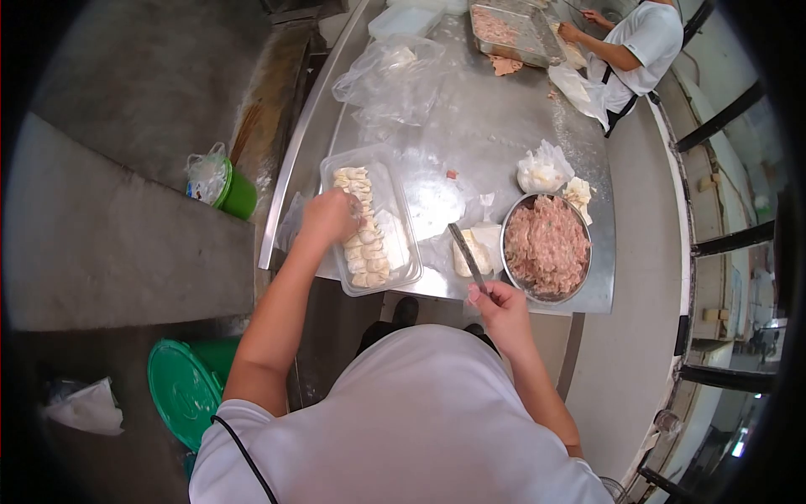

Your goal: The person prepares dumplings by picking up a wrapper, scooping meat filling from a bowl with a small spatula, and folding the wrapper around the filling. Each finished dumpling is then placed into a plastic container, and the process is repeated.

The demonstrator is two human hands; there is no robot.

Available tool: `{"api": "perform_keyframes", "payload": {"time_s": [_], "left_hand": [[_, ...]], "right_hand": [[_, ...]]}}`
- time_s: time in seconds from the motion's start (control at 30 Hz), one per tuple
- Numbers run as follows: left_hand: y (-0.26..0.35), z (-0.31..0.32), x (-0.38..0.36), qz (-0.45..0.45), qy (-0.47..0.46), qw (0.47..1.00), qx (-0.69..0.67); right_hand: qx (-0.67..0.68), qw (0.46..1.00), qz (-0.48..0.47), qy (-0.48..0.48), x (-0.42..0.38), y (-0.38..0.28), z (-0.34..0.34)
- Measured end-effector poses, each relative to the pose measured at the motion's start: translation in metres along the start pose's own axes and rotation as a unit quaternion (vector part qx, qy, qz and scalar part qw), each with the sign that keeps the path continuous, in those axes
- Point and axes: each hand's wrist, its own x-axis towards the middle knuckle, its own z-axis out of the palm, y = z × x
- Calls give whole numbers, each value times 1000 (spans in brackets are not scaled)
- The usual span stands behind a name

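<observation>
A clear plastic container (410, 244) on the table's near side holds a long row of folded wontons (369, 260). My left hand (333, 217) is over it, fingers closed and pointing down at the middle of the row; what is between them is hidden. In my right hand (502, 309) is a thin, flat filling spatula (468, 256), its blade slanting away from me above a stack of pale dough wrappers (478, 250). Just right of the wrappers stands a round metal bowl (505, 256) heaped with pink minced meat (547, 244).
A bag of pale dough (544, 168) lies behind the bowl. Thin plastic bags (395, 76) and a metal tray of meat (537, 52) are farther back. A co-worker (642, 46) stands at the far right. A green lidded bin (185, 386) is at my left.
</observation>
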Motion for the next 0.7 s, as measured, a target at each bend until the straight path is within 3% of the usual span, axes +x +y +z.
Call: {"api": "perform_keyframes", "payload": {"time_s": [0.23, 0.33, 0.53, 0.7], "left_hand": [[-5, 30, -27, 31, 51, 998, -27], [7, 21, -48, 23, 15, 998, -49], [5, 41, -69, 43, 32, 996, -66], [-5, 51, -74, 12, 160, 979, -128]], "right_hand": [[6, 1000, -7, -8, -7, -1, 0], [-4, 1000, -6, -14, -9, 3, -1], [0, 1000, -5, -25, -10, 11, 3], [1, 999, -3, -33, -11, 19, 3]]}}
